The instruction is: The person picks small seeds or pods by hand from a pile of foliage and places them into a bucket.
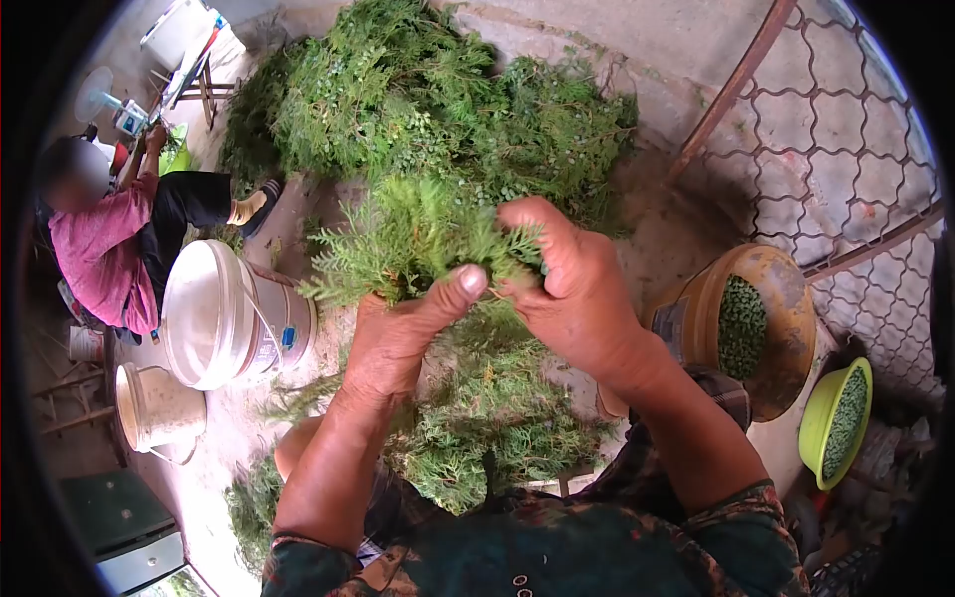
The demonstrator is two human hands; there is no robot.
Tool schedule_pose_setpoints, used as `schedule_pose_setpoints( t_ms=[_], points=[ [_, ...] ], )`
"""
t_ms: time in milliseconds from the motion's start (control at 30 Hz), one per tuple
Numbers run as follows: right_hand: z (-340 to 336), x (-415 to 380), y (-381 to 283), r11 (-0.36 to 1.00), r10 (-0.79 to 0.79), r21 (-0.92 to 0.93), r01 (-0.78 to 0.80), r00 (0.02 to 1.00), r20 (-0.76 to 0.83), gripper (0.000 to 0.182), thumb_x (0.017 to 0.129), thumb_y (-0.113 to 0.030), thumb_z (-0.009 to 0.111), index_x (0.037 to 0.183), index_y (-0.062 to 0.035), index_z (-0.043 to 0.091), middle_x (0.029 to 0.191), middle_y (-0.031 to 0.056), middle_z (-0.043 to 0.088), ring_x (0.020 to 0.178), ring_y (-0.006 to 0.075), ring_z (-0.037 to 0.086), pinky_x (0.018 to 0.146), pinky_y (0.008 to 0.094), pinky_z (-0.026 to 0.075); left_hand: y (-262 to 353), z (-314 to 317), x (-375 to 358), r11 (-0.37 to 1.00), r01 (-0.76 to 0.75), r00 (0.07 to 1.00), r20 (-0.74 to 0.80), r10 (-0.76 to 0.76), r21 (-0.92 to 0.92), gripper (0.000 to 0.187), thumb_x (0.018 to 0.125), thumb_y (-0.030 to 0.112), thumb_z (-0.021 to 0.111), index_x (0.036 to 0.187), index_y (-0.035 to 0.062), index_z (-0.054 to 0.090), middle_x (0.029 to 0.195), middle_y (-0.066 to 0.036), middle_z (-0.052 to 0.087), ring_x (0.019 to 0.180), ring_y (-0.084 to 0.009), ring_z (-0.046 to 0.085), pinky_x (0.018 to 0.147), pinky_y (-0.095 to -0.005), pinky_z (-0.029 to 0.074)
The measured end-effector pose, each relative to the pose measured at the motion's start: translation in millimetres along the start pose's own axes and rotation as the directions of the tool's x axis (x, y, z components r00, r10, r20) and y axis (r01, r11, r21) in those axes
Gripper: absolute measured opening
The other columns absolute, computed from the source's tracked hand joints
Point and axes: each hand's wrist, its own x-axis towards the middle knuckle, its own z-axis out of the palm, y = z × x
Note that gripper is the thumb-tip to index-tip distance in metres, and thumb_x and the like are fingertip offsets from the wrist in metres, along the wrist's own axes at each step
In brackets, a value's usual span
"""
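Observation:
A bunch of green arborvitae-like sprigs [398, 234] is held up in front of me, partly blurred. My left hand [398, 333] is closed around its lower left side, thumb lying across the stems. On the right, my right hand [572, 284] has its fingers curled together at the same bunch, close to the left thumb. What exactly sits between the right fingertips is hidden by leaves. Below both hands, more cut sprigs [507, 428] lie spread over my lap and the floor.
A large heap of branches [428, 109] lies ahead. White bucket [204, 313] and smaller pail [159, 408] stand left, near a seated person [104, 234]. A yellowish bucket [786, 298] and lime-green basin [821, 418], both holding small green pieces, are right, beside a wire-mesh panel [816, 129].

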Motion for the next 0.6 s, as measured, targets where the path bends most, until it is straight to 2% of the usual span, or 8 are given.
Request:
schedule_pose_setpoints(
  t_ms=[67,133,167,233,333,367,433,600],
  points=[
    [1,2,0,0.995,-0.089,-0.047,0.088,0.996,-0.03,0.024,0.076,0.001,0.056,0.098,-0.0012,0.048,0.063,0.0127,0.052,0.053,0.0194,0.052,0.05,0.0326,0.042,6,6,-2,0.997,0.07,0.992,-0.106,-0.068,0.019,0.038,0.072,0.023,0.076,0.103,0.0059,0.061,0.092,-0.002,0.063,0.084,-0.0128,0.056,0.074,-0.0278,0.043],
    [1,5,2,0.907,0.118,0.395,-0.147,0.988,0.096,0.017,0.08,-0.003,0.054,0.096,0.0005,0.048,0.065,0.0076,0.055,0.048,0.0127,0.048,0.044,0.028,0.039,1,-8,2,0.99,0.137,0.986,-0.091,-0.138,-0.013,0.036,0.071,0.024,0.076,0.1,0.0071,0.062,0.088,-0.002,0.063,0.08,-0.0124,0.056,0.07,-0.0268,0.041],
    [-3,5,-2,0.907,0.119,0.395,-0.147,0.988,0.095,0.017,0.08,-0.003,0.054,0.096,0.0005,0.048,0.065,0.0076,0.055,0.048,0.0127,0.048,0.044,0.028,0.039,0,-12,3,0.978,0.203,0.976,-0.076,-0.206,-0.047,0.034,0.069,0.024,0.077,0.097,0.0083,0.063,0.084,-0.001,0.064,0.076,-0.012,0.055,0.065,-0.0257,0.039],
    [-15,9,-15,0.541,0.335,0.652,-0.531,0.847,0.412,0.012,0.084,-0.009,0.051,0.091,0.0002,0.049,0.068,0.0027,0.055,0.043,0.0059,0.041,0.039,0.0219,0.032,4,-6,0,0.977,0.188,0.978,-0.067,-0.196,-0.105,0.031,0.068,0.026,0.077,0.091,0.0085,0.064,0.079,-0.001,0.063,0.071,-0.0114,0.054,0.059,-0.0253,0.035],
    [-12,6,-18,0.226,0.404,0.82,-0.525,0.817,0.412,0.013,0.087,-0.014,0.049,0.097,-0.0045,0.053,0.066,0.0017,0.05,0.041,0.0034,0.033,0.037,0.019,0.026,3,-11,-3,0.936,0.283,0.958,0.008,-0.288,-0.21,0.03,0.069,0.028,0.075,0.086,0.0059,0.064,0.075,-0.001,0.062,0.07,-0.0116,0.056,0.059,-0.0268,0.036],
    [-15,9,-13,0.226,0.404,0.82,-0.526,0.817,0.412,0.013,0.087,-0.014,0.049,0.097,-0.0045,0.053,0.066,0.0017,0.05,0.041,0.0034,0.033,0.037,0.019,0.026,1,-14,-3,0.936,0.283,0.958,0.008,-0.287,-0.21,0.03,0.069,0.028,0.075,0.086,0.0059,0.064,0.075,-0.001,0.062,0.07,-0.0116,0.056,0.059,-0.0268,0.036],
    [-27,17,3,0.397,0.44,0.892,-0.215,0.898,0.02,0.011,0.087,-0.017,0.05,0.089,-0.0065,0.055,0.068,0.0024,0.055,0.039,0.0032,0.038,0.032,0.0194,0.027,-6,-23,-3,0.919,0.255,0.966,0.048,-0.253,-0.301,0.027,0.069,0.029,0.075,0.08,0.0069,0.063,0.07,-0.001,0.059,0.065,-0.0114,0.054,0.058,-0.0259,0.036],
    [-34,19,0,0.065,0.368,0.949,-0.31,0.891,0.266,0.015,0.086,-0.025,0.054,0.083,-0.0106,0.054,0.067,0.0015,0.056,0.037,0.0029,0.04,0.032,0.0177,0.029,-12,-30,0,0.844,0.296,0.948,0.242,-0.205,-0.447,0.036,0.074,0.023,0.067,0.051,0.0166,0.041,0.046,0.007,0.035,0.044,-0.0078,0.037,0.062,-0.028,0.04]
  ],
)
